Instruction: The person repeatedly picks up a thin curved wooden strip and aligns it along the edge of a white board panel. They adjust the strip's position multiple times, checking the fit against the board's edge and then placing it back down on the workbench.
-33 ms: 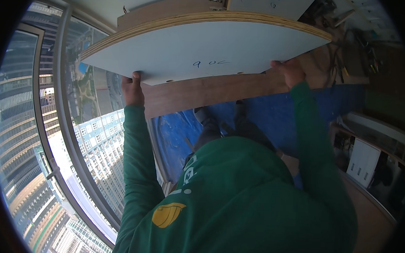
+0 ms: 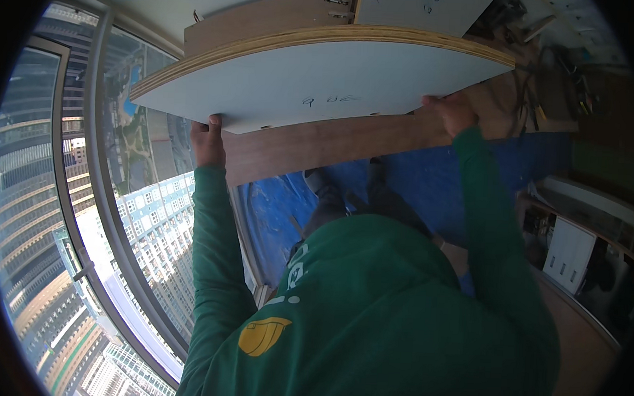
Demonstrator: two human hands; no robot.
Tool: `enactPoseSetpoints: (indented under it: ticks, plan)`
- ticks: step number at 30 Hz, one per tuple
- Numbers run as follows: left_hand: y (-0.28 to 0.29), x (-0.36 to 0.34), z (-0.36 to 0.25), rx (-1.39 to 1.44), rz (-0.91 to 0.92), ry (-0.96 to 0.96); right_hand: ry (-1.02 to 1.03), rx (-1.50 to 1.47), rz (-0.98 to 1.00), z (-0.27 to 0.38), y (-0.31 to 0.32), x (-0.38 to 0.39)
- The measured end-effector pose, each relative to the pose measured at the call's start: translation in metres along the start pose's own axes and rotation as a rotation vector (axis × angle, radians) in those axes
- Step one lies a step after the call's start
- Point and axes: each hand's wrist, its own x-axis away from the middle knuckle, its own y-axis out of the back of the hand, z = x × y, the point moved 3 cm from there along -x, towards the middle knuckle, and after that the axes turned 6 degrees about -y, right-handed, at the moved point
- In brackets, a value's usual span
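White panel (image 2: 287, 73), pen-marked, tan-edged, seemingly plywood

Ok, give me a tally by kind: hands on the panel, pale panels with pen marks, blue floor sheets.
Hands on the panel: 2 (left hand, right hand)
Pale panels with pen marks: 2 (held panel, far panel beyond it)
Blue floor sheets: 1 (blue sheet under the feet)
Total: 5

left hand (image 2: 208, 144) and right hand (image 2: 455, 114) reach forward (apart).
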Motion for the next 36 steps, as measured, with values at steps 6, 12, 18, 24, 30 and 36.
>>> enactPoseSetpoints:
  ticks: [6,12,18,24,30,36]
  plan:
    - [0.003,0.01,0.025,-0.228,0.113,-0.088,-0.051,-0.28,-0.027,-0.05,-0.001,-0.025]
    - [-0.015,0.026,0.008,-0.1,0.026,-0.091,-0.11,-0.474,0.001,-0.081,-0.004,-0.034]
    - [-0.006,0.031,0.03,0.006,0.112,0.012,-0.006,-0.45,0.06,-0.08,0.009,-0.042]
    - [-0.01,0.022,0.038,-0.084,0.163,0.006,-0.176,-0.353,-0.009,-0.085,0.01,-0.06]
    - [-0.019,0.032,0.002,-0.215,0.223,0.101,-0.114,-0.325,-0.036,-0.087,0.01,-0.07]
    - [-0.01,0.14,0.022,-0.303,0.418,0.361,-0.126,-0.345,-0.001,-0.079,0.006,-0.064]
